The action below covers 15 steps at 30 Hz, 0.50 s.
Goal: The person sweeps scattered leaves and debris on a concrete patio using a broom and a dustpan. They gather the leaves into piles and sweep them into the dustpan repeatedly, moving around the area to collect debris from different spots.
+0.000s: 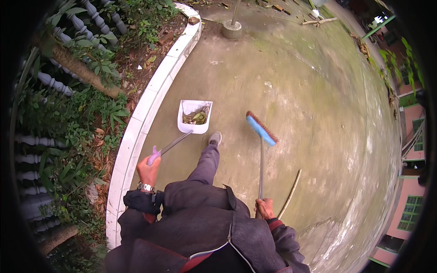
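Observation:
My left hand (149,169) grips the purple handle end of a long-handled dustpan (193,129). The dustpan's white pan holds green and brown leaves (198,116) and lies ahead of me, left of my forward shoe (215,138). In my right hand (265,209) is the pole of a push broom (262,130), whose blue head with reddish-brown bristles is tilted, to the right of the dustpan. Whether the bristles touch the ground cannot be told. To the right of the broom pole a thin stick (290,194) lies on the concrete.
A white tiled curb (150,90) runs along the left, with a planted bed (102,136) and a balustrade (54,83) beyond it. Ahead, a pole stands in a round concrete base (231,30). A branch (320,21) lies at the upper right; pink buildings (403,211) stand at the far right.

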### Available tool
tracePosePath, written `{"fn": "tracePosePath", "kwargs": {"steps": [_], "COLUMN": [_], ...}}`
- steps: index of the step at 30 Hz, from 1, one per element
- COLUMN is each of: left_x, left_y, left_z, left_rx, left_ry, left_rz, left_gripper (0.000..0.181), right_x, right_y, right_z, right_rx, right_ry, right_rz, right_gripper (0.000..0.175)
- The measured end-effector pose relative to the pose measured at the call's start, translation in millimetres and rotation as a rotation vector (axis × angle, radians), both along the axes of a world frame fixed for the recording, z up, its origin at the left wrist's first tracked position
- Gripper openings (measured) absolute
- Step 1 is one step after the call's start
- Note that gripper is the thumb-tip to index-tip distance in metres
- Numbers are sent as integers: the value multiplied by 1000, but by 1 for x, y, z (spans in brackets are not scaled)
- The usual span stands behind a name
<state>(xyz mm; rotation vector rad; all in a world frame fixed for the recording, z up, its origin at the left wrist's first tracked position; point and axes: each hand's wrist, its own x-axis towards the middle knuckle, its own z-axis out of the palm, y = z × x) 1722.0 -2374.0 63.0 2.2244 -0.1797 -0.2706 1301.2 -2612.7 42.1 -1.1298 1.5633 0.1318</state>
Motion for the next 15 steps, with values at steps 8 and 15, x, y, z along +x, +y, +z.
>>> {"fn": "tracePosePath", "kwargs": {"steps": [8,15], "left_x": [83,140], "left_y": [-195,-342], "left_z": [-16,-14], "left_rx": [-30,-49], "left_ry": [10,17], "left_rz": [-43,-103], "left_gripper": [31,33], "right_x": [99,145], "right_y": [-192,-288], "right_z": [39,32], "right_rx": [-211,-58], "right_ry": [-68,-16], "right_rz": [1,-29], "right_gripper": [23,16]}}
